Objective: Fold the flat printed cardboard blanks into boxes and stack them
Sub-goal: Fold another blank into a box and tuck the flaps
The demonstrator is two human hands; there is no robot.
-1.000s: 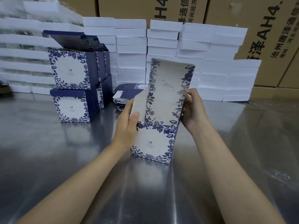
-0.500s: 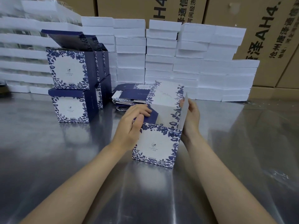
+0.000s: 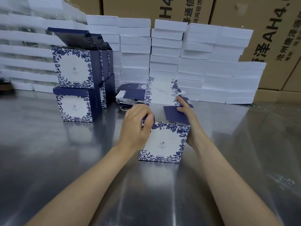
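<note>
A white box with blue floral print stands on the steel table at centre, its top open. My left hand grips its upper left corner, fingers curled over the rim. My right hand holds the right side and presses a dark blue side flap inward. The printed lid flap stands up behind. A pile of flat blanks lies just behind the box. Folded boxes are stacked two high at the left, some with lids open.
White foam slabs are piled in rows along the back of the steel table. Brown shipping cartons stand behind them. More foam slabs blur at the far left.
The tall lid panel has come down and back. My right hand moved from the box's right edge onto the blue side flap, folding it inward. My left hand shifted to the left corner.
</note>
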